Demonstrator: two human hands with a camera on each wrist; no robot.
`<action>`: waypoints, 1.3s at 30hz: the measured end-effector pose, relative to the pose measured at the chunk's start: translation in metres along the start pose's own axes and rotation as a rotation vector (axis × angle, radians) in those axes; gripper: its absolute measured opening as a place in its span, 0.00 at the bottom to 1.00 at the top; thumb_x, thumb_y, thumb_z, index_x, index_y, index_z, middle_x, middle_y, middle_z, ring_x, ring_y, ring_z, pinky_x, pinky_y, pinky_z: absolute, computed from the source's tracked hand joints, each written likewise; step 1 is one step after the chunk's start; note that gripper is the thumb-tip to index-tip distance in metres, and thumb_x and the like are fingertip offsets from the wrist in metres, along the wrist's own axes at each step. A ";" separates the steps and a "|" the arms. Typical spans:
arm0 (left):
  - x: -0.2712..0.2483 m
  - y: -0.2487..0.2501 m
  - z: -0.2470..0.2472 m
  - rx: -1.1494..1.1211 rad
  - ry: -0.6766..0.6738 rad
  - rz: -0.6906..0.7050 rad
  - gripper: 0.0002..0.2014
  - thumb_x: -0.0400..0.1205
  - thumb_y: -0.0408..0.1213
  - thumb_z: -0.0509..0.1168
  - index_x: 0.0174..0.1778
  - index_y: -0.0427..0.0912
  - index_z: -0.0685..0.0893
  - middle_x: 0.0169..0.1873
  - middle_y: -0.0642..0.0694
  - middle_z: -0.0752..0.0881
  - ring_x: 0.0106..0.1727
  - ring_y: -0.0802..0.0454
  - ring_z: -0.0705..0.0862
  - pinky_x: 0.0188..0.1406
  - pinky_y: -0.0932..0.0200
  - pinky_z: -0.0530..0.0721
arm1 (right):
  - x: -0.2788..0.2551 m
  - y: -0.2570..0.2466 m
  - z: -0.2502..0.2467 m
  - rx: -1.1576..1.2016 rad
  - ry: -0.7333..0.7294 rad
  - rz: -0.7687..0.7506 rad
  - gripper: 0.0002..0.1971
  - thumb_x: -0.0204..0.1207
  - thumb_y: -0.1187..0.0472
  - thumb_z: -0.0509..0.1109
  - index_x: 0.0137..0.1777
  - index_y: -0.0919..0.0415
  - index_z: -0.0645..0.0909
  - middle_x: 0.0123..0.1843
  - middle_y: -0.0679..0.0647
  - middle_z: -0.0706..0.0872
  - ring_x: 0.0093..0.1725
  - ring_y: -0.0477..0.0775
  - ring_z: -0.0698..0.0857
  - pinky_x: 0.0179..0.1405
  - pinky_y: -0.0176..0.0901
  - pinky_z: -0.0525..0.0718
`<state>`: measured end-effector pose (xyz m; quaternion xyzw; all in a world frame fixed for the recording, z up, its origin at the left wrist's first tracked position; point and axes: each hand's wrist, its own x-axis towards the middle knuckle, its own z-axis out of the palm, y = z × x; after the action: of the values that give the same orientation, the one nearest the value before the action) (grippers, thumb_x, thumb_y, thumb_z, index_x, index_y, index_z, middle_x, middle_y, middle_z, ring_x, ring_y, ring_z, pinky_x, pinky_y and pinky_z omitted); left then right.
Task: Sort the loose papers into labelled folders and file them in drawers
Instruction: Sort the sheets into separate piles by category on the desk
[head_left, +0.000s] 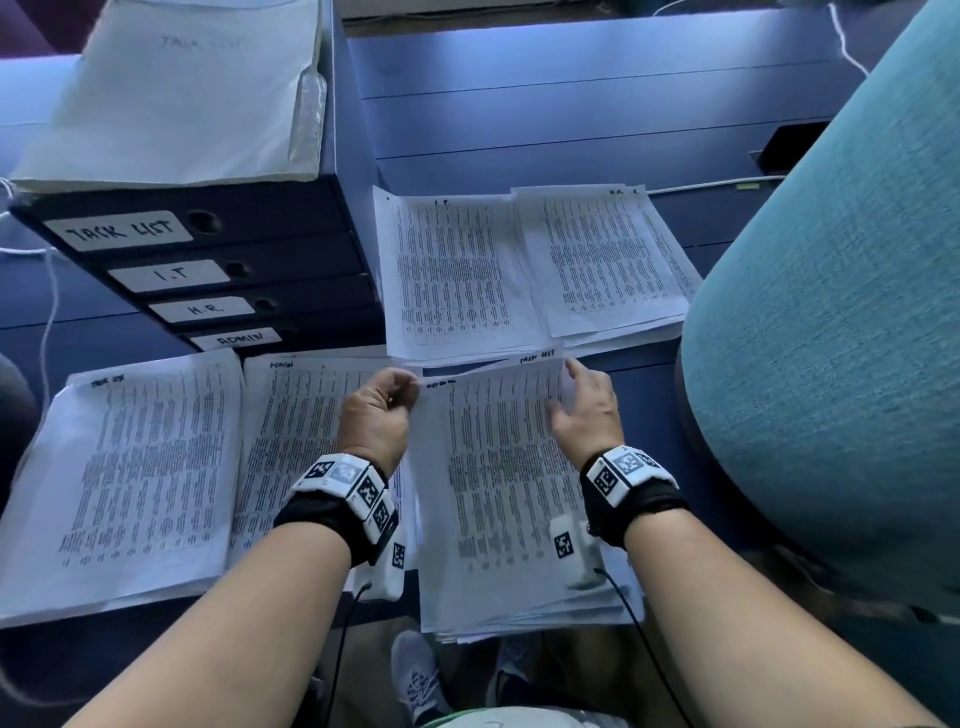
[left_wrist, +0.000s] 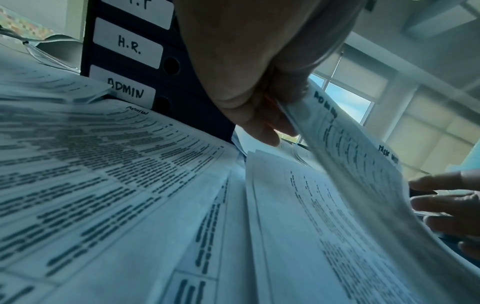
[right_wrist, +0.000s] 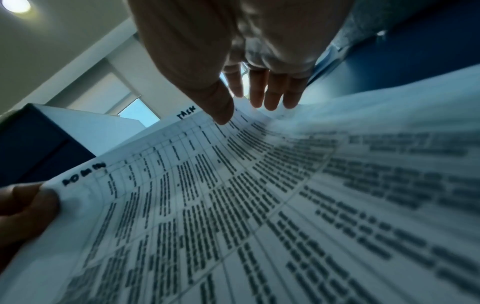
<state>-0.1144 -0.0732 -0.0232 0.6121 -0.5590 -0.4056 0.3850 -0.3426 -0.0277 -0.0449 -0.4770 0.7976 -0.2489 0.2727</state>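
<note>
A loose stack of printed sheets lies at the desk's front edge. Its top sheet (head_left: 498, 467) (left_wrist: 350, 154) (right_wrist: 259, 205) has "ADMIN" handwritten at its left corner and is lifted off the stack. My left hand (head_left: 382, 410) (left_wrist: 246, 92) (right_wrist: 23, 205) pinches that left corner. My right hand (head_left: 587, 410) (right_wrist: 233, 72) (left_wrist: 446, 203) holds the far right corner, thumb on top and fingers beneath. Sorted piles lie around: task list (head_left: 130, 467), admin (head_left: 291, 441), I.T. (head_left: 452, 275), H.R. (head_left: 602, 254). Dark blue folders (head_left: 234, 270) (left_wrist: 161, 82) are stacked flat at the left, labelled TASK LIST, I.T, H.R., ADMIN.
A white wad of paper (head_left: 182, 88) lies on top of the folder stack. A teal chair back (head_left: 831, 338) stands close on the right. A black box (head_left: 789, 145) and white cables (head_left: 717, 184) lie at the back right. My shoes (head_left: 415, 675) show below the desk edge.
</note>
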 end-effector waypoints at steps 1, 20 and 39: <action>-0.001 -0.002 0.000 -0.016 -0.009 -0.010 0.05 0.80 0.24 0.68 0.43 0.37 0.87 0.36 0.50 0.86 0.33 0.71 0.82 0.37 0.79 0.79 | -0.001 0.001 0.000 0.024 0.002 0.037 0.33 0.78 0.63 0.69 0.81 0.56 0.62 0.74 0.59 0.68 0.74 0.59 0.68 0.77 0.49 0.64; -0.002 -0.035 -0.014 0.014 -0.113 -0.357 0.12 0.81 0.27 0.66 0.46 0.53 0.82 0.45 0.44 0.90 0.48 0.42 0.89 0.55 0.36 0.87 | 0.001 0.027 -0.009 0.347 0.127 0.129 0.05 0.81 0.62 0.68 0.42 0.55 0.80 0.37 0.48 0.86 0.37 0.51 0.84 0.35 0.39 0.81; -0.004 -0.013 -0.013 -0.315 -0.166 -0.424 0.12 0.86 0.37 0.62 0.63 0.55 0.76 0.51 0.40 0.88 0.48 0.40 0.88 0.52 0.34 0.87 | 0.006 0.012 -0.017 0.527 0.180 0.105 0.03 0.80 0.62 0.69 0.48 0.60 0.83 0.41 0.52 0.86 0.40 0.49 0.82 0.38 0.38 0.84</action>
<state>-0.0980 -0.0678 -0.0303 0.6129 -0.3780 -0.6078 0.3347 -0.3635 -0.0256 -0.0417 -0.3239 0.7499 -0.4746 0.3278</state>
